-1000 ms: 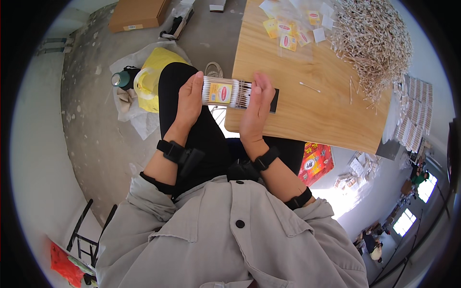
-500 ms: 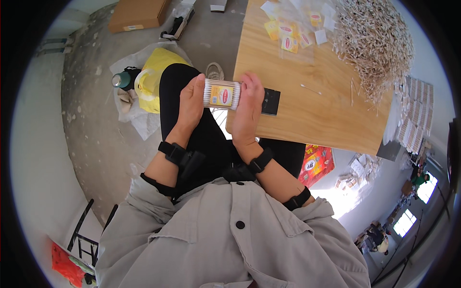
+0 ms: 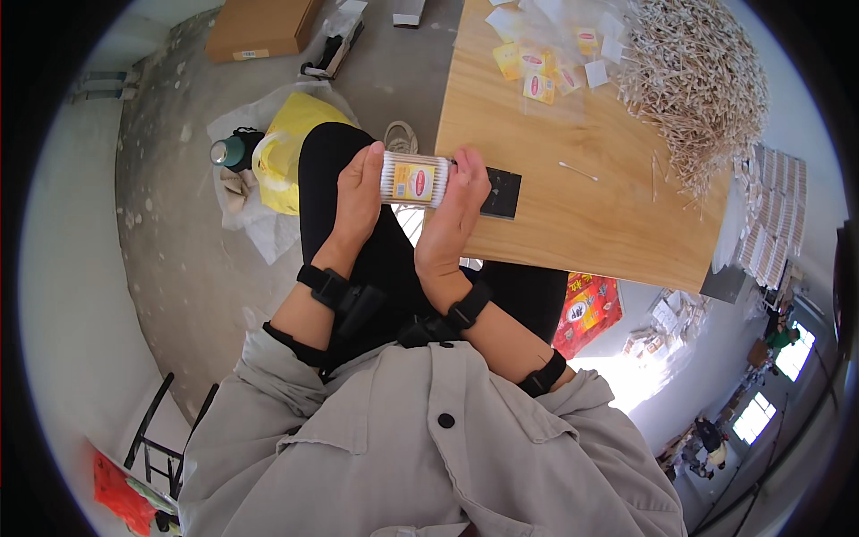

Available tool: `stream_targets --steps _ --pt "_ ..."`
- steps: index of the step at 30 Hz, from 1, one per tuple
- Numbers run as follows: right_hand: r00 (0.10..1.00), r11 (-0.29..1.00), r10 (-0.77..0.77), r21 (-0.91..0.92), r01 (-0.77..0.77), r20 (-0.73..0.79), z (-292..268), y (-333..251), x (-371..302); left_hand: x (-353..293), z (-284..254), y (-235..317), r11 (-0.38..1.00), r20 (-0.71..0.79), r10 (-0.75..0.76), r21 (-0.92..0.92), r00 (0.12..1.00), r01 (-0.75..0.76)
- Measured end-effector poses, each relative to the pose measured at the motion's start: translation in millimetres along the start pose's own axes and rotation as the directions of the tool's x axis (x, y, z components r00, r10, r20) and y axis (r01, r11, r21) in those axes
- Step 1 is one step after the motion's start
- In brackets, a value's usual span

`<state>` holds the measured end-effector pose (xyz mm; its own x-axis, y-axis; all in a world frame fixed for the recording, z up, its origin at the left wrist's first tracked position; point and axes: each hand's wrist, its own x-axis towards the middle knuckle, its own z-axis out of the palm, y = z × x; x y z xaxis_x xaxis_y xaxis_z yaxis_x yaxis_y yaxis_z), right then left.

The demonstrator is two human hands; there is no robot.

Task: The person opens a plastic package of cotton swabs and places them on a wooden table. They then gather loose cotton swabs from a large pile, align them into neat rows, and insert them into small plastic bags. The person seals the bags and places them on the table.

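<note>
Between my two hands is a pack of cotton swabs (image 3: 414,182), lying sideways with its yellow-and-white label facing up and white tips at both ends. My left hand (image 3: 360,192) grips the pack's left end, thumb along the edge. At the opposite end, the fingers of my right hand (image 3: 455,210) are curled against the tips. The pack is held just off the left edge of the wooden table (image 3: 573,215), above my lap. Beside my right hand a flat black piece (image 3: 503,193) rests at the table's edge.
A big heap of loose cotton swabs (image 3: 702,85) covers the table's far right. Label cards (image 3: 537,85) and clear bags lie at the far side. One single swab (image 3: 578,170) lies mid-table. On the floor at left are a yellow bag (image 3: 291,148), a bottle (image 3: 226,150) and a cardboard box (image 3: 259,27).
My right wrist has shifted slightly left and down, and the right fingers have curled more at the pack's end. The pack stays nearly in place between both hands.
</note>
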<state>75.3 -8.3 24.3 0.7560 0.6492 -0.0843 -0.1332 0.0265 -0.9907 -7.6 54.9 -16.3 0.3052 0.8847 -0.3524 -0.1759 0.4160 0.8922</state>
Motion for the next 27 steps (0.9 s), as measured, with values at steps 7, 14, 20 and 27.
stream_targets --steps 7,14,20,27 --pt "0.994 0.987 0.047 0.150 -0.061 0.095 -20.7 7.3 8.3 -4.7 8.3 16.7 0.921 -0.013 -0.277 -0.289 0.961 0.261" --pt "0.994 0.994 0.007 0.111 -0.019 0.107 -20.4 9.6 6.3 -3.3 5.8 7.7 0.934 -0.001 -0.202 -0.300 0.979 0.193" --pt "0.993 0.993 -0.016 -0.113 0.030 0.121 -10.0 -5.6 2.0 -3.0 5.3 1.1 0.967 0.024 -0.096 -0.233 0.995 0.098" --pt "0.990 0.998 -0.054 -0.016 0.056 0.127 -16.8 5.8 7.5 -5.1 -3.9 6.6 0.971 -0.069 -0.213 -0.126 0.975 0.204"
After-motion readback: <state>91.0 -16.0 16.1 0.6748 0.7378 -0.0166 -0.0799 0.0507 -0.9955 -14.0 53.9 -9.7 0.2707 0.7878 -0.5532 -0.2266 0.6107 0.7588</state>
